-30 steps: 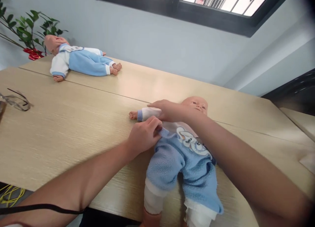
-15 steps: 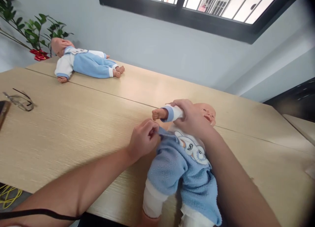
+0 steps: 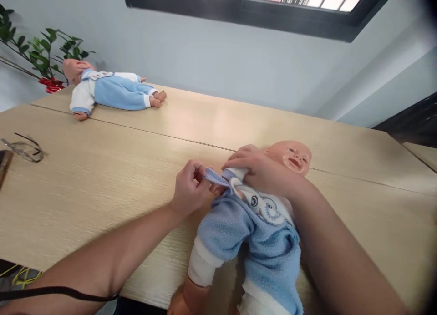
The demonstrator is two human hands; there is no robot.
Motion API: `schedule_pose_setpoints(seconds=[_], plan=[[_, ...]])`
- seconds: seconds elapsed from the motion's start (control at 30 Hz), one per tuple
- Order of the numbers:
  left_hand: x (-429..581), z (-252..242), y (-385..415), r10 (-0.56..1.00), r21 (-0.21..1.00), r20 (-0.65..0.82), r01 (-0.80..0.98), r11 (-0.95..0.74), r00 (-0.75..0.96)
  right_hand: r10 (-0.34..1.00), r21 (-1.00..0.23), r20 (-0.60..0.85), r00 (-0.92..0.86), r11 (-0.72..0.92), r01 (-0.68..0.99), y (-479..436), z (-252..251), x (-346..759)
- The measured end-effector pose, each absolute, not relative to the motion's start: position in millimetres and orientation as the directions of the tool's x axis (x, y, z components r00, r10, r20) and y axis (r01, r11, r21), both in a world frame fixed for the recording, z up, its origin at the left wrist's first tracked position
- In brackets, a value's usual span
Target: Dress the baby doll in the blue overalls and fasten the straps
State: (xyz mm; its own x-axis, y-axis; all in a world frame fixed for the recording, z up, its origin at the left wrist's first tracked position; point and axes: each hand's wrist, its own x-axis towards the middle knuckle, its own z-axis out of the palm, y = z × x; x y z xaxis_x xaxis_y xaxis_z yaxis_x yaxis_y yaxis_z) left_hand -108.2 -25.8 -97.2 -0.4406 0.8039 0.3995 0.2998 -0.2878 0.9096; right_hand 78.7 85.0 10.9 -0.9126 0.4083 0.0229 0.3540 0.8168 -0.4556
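Note:
A baby doll [image 3: 295,158] lies on its back on the table, dressed in fuzzy blue overalls [image 3: 228,231] with white cuffs and a cartoon bib. Between thumb and fingers, my left hand [image 3: 191,187] pinches the blue strap [image 3: 216,176] of the overalls and pulls it taut to the left. My right hand [image 3: 262,169] is wrapped over the doll's arm, on the white sleeve [image 3: 237,173] with a blue cuff. The doll's small hand [image 3: 217,189] sits below the strap, partly covered. Part of its chest is hidden by my right hand.
A second doll [image 3: 119,89] in blue and white lies at the table's back left, by a plant [image 3: 41,53]. Eyeglasses [image 3: 25,147] and a dark-edged object [image 3: 4,165] rest at the left. A wall and window stand behind the table [image 3: 119,169].
My left hand has lifted the strap slightly, out over the doll's hand. My right hand has pushed the doll's sleeved arm down toward the overalls. The view has shifted a little.

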Motion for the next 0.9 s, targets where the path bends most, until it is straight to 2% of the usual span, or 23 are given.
schedule_pose_setpoints(seconds=[0.13,0.23,0.37,0.5,0.57,0.63,0.73,0.8,0.83,0.9], plan=[[-111.3,-98.3,-22.0,0.820,0.913,0.378,0.322,-0.252,-0.430,0.376,-0.588,-0.033,-0.926,0.742,0.322,74.0,13.1,69.5],[-114.9,-96.4,-20.3,0.801,0.852,0.462,0.440,-0.283,-0.380,0.411,-0.689,-0.043,-0.911,0.648,0.325,65.1,20.1,61.3],[-120.6,-91.5,-20.9,0.745,0.740,0.601,0.557,-0.379,-0.292,0.467,-0.718,-0.089,-0.880,0.582,0.382,55.0,22.9,52.4],[-124.2,-87.5,-22.0,0.737,0.699,0.629,0.597,-0.395,-0.249,0.566,-0.835,-0.207,-0.798,0.323,0.446,53.5,18.6,54.1],[-125.0,-84.3,-22.4,0.782,0.720,0.577,0.600,-0.349,-0.238,0.615,-0.847,-0.214,-0.759,0.271,0.458,54.7,17.4,56.9],[-125.1,-78.9,-24.4,0.855,0.770,0.461,0.585,-0.254,-0.236,0.645,-0.832,-0.188,-0.740,0.296,0.469,56.0,17.5,58.9],[-122.0,-67.1,-34.2,0.951,0.879,0.169,0.476,-0.026,-0.260,0.721,-0.807,-0.144,-0.678,0.311,0.502,57.3,17.7,58.8],[-117.6,-59.3,-44.3,0.979,0.909,-0.018,0.403,0.101,-0.205,0.770,-0.810,-0.145,-0.621,0.269,0.522,57.8,16.3,57.1],[-115.1,-56.2,-49.2,0.984,0.905,-0.068,0.405,0.131,-0.166,0.785,-0.816,-0.159,-0.598,0.236,0.527,57.9,15.3,55.9],[-110.8,-52.2,-55.7,0.988,0.869,-0.060,0.480,0.120,-0.139,0.795,-0.829,-0.197,-0.574,0.178,0.530,58.3,14.2,53.4]])
